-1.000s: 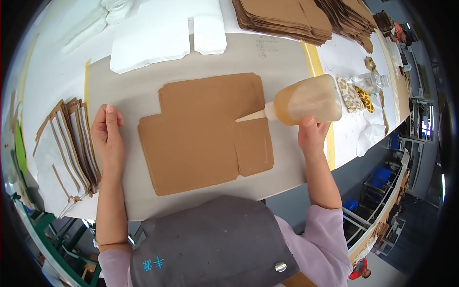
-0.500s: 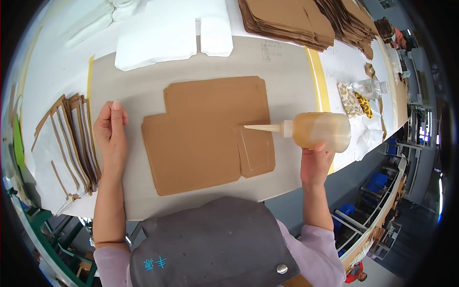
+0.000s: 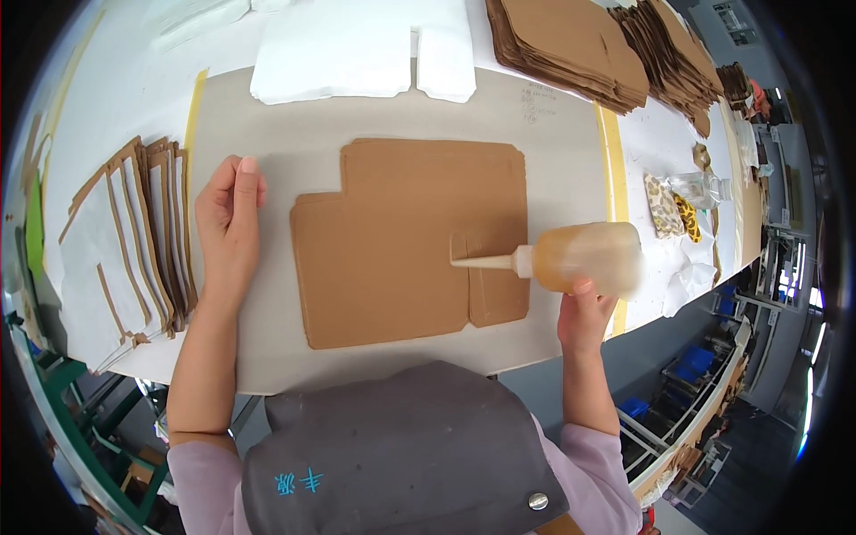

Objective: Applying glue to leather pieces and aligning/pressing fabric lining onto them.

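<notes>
A flat brown cardboard piece (image 3: 383, 259) with cut flaps lies on the grey board (image 3: 267, 125). My right hand (image 3: 584, 316) grips a plastic squeeze bottle (image 3: 580, 254) of amber liquid, tilted sideways, its long pale nozzle pointing left with the tip at the cardboard's right flap, near the cut. A thin pale line shows there. My left hand (image 3: 230, 209) rests with fingers curled, nothing visible in it, left of the cardboard and beside a fanned stack of white-and-brown folded pieces (image 3: 116, 250).
White sheets (image 3: 330, 53) lie at the back, and two brown cardboard stacks (image 3: 566, 49) at the back right. A clear bottle (image 3: 695, 189), leopard-print cloths (image 3: 664, 205) and crumpled white paper (image 3: 687, 290) sit on the right. Yellow tape strips (image 3: 615, 178) border the board.
The bottle and my right hand have moved toward me, nozzle drawn along the right flap, where a pale line has appeared. The view has shifted slightly; my left hand stayed beside the cardboard.
</notes>
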{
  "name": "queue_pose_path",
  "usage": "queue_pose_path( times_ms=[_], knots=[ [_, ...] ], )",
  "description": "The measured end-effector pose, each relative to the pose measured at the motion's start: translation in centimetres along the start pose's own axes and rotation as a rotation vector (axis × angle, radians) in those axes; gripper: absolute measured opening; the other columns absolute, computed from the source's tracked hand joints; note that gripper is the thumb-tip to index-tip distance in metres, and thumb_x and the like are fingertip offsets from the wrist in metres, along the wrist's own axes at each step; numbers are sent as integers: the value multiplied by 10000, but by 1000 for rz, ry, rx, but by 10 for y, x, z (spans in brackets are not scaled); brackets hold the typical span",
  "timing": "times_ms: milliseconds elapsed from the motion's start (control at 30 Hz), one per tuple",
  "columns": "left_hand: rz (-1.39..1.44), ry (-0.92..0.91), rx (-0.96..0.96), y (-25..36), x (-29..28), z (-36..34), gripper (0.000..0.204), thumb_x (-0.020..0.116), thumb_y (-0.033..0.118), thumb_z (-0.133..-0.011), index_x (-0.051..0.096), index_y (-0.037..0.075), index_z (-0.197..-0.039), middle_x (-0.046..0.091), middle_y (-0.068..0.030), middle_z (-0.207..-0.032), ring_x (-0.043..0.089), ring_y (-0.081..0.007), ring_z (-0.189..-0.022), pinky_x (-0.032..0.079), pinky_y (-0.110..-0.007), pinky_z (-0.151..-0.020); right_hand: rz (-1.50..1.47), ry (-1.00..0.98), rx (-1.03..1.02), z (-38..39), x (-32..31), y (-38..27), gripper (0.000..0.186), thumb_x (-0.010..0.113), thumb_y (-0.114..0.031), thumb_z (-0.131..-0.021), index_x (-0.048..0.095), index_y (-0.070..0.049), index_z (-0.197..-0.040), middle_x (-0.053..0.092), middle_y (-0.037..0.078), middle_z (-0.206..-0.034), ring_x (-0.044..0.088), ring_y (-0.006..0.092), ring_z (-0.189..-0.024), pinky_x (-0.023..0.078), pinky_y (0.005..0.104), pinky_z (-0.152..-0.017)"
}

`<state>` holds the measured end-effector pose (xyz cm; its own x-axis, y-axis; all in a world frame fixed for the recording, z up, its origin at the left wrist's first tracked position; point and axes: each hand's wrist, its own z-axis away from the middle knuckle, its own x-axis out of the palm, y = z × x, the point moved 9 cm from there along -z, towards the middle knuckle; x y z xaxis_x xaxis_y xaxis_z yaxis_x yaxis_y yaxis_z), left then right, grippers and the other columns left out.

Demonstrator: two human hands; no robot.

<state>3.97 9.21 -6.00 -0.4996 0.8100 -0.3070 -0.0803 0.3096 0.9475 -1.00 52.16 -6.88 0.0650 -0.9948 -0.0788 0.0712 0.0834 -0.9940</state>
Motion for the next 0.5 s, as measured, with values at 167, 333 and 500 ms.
queue_pose_path(
  times_ms=[167,333,500],
  knots=[
    [14,18,8,2,-6,0,365,492,259,-1043,461,64,-736,410,47,-679,338,-49,-654,278,-227,-583,23,-17,-4,33,-15,-4,921,844,-449,-734,363,-58,-1415,502,105,-1333,526,262,-1219,454,432,-1021],
    [45,33,26,-8,-4,-8,367,507,270,-1034,486,53,-739,412,45,-669,341,-46,-637,287,-236,-562,-34,40,-19,65,7,-1,995,858,-547,-676,378,-55,-1395,517,117,-1312,531,272,-1212,471,433,-1007],
    [117,48,33,-15,2,-7,377,555,281,-1010,531,19,-740,427,40,-610,351,-50,-590,293,-258,-513,-29,-36,-117,80,59,-10,945,845,-565,-684,433,-45,-1358,532,105,-1299,562,249,-1153,479,405,-965]
  ],
)
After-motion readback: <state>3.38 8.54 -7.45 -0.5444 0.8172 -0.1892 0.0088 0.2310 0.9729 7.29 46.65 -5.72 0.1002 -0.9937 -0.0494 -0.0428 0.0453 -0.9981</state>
